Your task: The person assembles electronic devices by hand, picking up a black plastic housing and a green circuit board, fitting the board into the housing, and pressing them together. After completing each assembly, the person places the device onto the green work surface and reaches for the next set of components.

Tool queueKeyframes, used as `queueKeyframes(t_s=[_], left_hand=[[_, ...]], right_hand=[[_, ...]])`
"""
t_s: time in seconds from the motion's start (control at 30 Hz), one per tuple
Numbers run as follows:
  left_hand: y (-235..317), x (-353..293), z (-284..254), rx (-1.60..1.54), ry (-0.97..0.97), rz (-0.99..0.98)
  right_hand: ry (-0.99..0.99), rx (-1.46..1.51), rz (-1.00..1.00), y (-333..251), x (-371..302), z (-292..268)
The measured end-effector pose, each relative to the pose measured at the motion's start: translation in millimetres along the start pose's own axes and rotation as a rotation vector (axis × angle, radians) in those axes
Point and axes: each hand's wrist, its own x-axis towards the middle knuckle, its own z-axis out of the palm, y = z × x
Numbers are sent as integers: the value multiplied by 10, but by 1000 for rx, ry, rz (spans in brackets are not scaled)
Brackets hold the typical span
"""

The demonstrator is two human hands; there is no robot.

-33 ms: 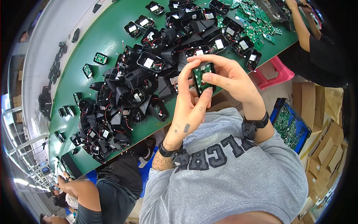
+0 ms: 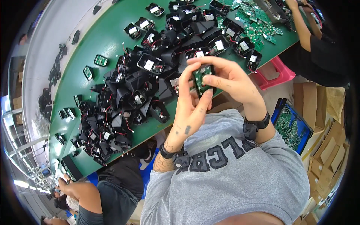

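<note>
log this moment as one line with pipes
left hand: holding black casing with green circuit board | right hand: curled around it, thumb over board | nearby: black housings piled on green table

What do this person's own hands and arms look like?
The left hand and right hand wear no gloves. Each wrist has a black strap with a small dark box. Dark tattoos mark the left hand and forearm. The sleeves are grey.

Dark letters (image 2: 217,159) — on grey shirt (image 2: 240,187)
</note>
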Motion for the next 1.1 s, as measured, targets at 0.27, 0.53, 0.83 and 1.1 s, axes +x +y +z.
queueKeyframes(t_s=[0.27,0.53,0.83,1.1], left_hand=[[-182,44,-41,56,35,220],[595,410,-587,525,93,220],[758,1700,-2396,790,307,-286],[545,1950,-2730,794,342,-513]], right_hand=[[70,10,-114,-52,-43,101],[501,-582,-171,-596,-21,-971],[871,-1497,268,-493,305,-2543],[965,-1576,91,-459,167,-2786]])
